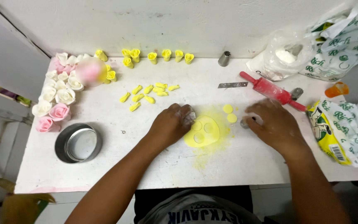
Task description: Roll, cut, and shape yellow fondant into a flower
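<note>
A flat sheet of yellow fondant (204,132) with round holes cut in it lies on the white table (117,149), ringed by yellow powder. My left hand (171,124) is closed over a small metal cutter at the sheet's left edge. Two cut yellow discs (230,113) lie just beyond the sheet. My right hand (273,124) rests palm down to the right of the discs, with a small grey metal piece (244,123) at its fingertips; whether it grips this is unclear.
A red rolling pin (272,91) lies behind my right hand. Yellow petal pieces (148,93), yellow buds (158,55) and white and pink roses (59,99) fill the back left. A round metal tin (78,143) sits front left; bags (336,128) crowd the right.
</note>
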